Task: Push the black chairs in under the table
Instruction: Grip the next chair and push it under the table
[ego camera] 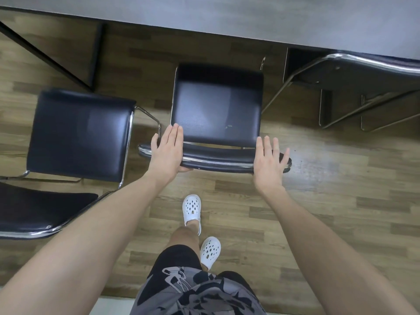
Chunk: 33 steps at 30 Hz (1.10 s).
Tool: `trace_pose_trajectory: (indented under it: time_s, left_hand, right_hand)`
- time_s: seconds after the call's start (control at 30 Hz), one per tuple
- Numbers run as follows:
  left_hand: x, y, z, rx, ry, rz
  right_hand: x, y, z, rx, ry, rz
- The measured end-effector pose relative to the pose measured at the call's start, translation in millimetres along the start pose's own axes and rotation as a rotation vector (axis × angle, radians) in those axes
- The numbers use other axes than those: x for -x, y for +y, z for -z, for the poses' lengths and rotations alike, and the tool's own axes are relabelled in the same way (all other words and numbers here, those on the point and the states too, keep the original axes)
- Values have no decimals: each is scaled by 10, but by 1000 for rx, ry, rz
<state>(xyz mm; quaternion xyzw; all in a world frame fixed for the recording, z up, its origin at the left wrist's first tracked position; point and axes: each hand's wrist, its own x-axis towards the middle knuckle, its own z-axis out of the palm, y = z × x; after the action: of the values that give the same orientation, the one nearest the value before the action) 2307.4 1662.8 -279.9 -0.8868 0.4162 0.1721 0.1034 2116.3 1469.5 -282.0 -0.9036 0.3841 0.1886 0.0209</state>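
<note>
black chair (pixel 216 105) short of the table (pixel 250 17), backrest under both flat, open-fingered grips: left hand (pixel 167 153), right hand (pixel 268 164)

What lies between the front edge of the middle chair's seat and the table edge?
Only bare wooden floor shows between the middle chair and the table in the head view; the seat is not yet under.

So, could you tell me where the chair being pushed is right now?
The middle chair is centre frame in the head view, its seat just short of the table edge, between the left chair and right chair.
</note>
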Motion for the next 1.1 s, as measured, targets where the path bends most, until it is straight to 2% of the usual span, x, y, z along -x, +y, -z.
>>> trace_pose_trajectory:
  time_s: [0.57,1.1]
  left_hand:
    - [-837,-220,407,-46,-32,-37]
    - [-1636,-264,715,-69,6,-14]
  right_hand:
    - [-760,-113,364,-32,4,-12]
    - [-1560,-96,643,-27,52,-27]
